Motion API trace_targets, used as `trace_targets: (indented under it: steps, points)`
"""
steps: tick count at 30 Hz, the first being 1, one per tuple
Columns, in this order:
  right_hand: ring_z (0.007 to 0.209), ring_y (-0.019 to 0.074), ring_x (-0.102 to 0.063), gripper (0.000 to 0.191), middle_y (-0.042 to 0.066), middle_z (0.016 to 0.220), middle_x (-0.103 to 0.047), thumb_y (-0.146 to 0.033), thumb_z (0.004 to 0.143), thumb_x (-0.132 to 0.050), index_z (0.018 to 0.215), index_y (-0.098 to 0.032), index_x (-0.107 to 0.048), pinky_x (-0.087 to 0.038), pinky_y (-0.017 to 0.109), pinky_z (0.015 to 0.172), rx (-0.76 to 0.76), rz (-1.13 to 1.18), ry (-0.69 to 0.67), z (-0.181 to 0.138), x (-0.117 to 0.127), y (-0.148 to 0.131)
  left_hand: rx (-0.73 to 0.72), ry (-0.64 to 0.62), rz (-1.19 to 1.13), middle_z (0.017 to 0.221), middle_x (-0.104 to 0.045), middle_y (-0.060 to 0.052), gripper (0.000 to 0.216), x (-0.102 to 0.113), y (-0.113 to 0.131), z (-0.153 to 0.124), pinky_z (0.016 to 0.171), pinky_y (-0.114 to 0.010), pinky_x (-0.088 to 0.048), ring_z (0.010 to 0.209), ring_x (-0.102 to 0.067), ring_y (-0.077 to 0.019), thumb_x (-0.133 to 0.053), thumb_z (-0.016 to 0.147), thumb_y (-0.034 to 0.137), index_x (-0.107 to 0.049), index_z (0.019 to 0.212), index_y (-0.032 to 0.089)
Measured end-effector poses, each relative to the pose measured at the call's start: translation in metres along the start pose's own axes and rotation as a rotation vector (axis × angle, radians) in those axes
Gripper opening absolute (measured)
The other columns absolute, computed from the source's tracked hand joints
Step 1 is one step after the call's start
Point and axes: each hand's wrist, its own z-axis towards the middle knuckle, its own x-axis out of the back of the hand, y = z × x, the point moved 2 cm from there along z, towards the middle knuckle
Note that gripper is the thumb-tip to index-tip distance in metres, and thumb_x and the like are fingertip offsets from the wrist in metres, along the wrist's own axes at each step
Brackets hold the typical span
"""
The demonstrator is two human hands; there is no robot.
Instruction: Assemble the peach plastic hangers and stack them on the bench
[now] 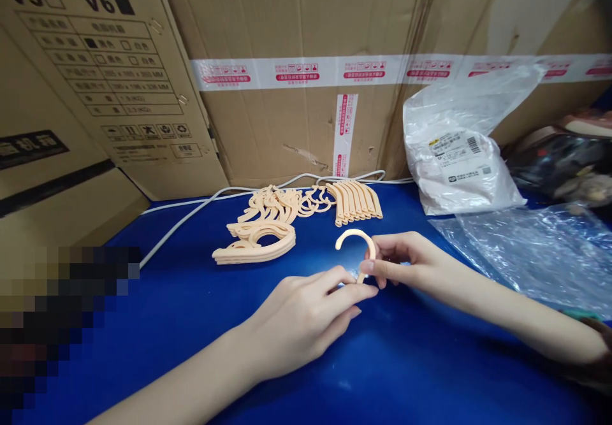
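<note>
A cream plastic hanger hook (pixel 367 241) stands upright between my hands, its curve opening to the left. My right hand (pixel 407 258) pinches the hook's right side between thumb and fingers. Its lower end sits at the fingertips of my left hand (pixel 310 310), which are closed about it; the underside of that grip is hidden. Beyond my hands lie cream hanger parts: a stack of hanger arms (pixel 255 246), a loose pile of curved pieces (pixel 273 205), some hooks (pixel 315 202) and a neat row of curved arms (pixel 356 202).
Large cardboard boxes (pixel 287 23) wall off the back and left of the blue table (pixel 182 329). A white cable (pixel 191 205) runs behind the parts. At right are a white plastic bag with a label (pixel 459 176), clear plastic film (pixel 530 253) and dark bagged items (pixel 549 157).
</note>
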Motion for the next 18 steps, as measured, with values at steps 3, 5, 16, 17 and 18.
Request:
trace_targets:
  steps: [3, 5, 16, 17, 18]
  points:
    - [0.062, 0.0117, -0.05, 0.03, -0.001, 0.065, -0.059, -0.044, 0.084, -0.063, 0.076, -0.015, -0.063, -0.035, 0.025, 0.057, -0.012, -0.03, -0.006, 0.001, 0.002, -0.001, -0.011, -0.005, 0.043, 0.121, -0.061, 0.0, 0.034, -0.001, 0.0, 0.0, 0.073, -0.026, -0.052, 0.096, -0.063, -0.0145, -0.042, 0.097, 0.019, -0.047, 0.13, 0.025]
    - [0.062, 0.0122, -0.051, 0.03, 0.0, 0.065, -0.059, -0.045, 0.084, -0.062, 0.076, -0.016, -0.064, -0.035, 0.025, 0.057, -0.023, -0.064, 0.0, 0.001, 0.005, -0.002, -0.019, -0.002, 0.061, 0.12, -0.061, -0.002, 0.034, 0.0, 0.001, 0.0, 0.076, -0.028, -0.053, 0.1, -0.061, -0.0166, -0.043, 0.097, 0.019, -0.047, 0.13, 0.023]
    - [0.08, 0.0226, -0.061, 0.037, 0.006, 0.083, -0.068, -0.053, 0.089, -0.049, 0.09, -0.02, -0.065, -0.045, 0.035, 0.072, 0.11, -0.647, 0.171, 0.011, 0.082, 0.007, -0.041, 0.006, 0.06, 0.117, -0.061, -0.005, 0.024, -0.001, 0.004, 0.002, 0.08, -0.031, -0.051, 0.098, -0.058, -0.0185, -0.041, 0.097, 0.019, -0.055, 0.116, 0.018]
    - [0.081, 0.0233, -0.061, 0.037, 0.006, 0.083, -0.068, -0.054, 0.089, -0.047, 0.091, -0.021, -0.065, -0.046, 0.035, 0.073, 0.116, -0.685, 0.165, 0.013, 0.086, 0.012, -0.045, 0.01, 0.062, 0.117, -0.061, -0.004, 0.023, -0.001, 0.003, 0.002, 0.079, -0.03, -0.051, 0.098, -0.058, -0.0183, -0.042, 0.097, 0.019, -0.056, 0.115, 0.018]
    - [0.082, 0.0237, -0.062, 0.038, 0.006, 0.083, -0.067, -0.053, 0.09, -0.045, 0.091, -0.021, -0.065, -0.046, 0.036, 0.074, 0.121, -0.713, 0.164, 0.015, 0.089, 0.017, -0.044, 0.013, 0.061, 0.117, -0.061, -0.004, 0.023, -0.001, 0.003, 0.002, 0.078, -0.03, -0.051, 0.098, -0.058, -0.0182, -0.042, 0.097, 0.019, -0.056, 0.115, 0.018]
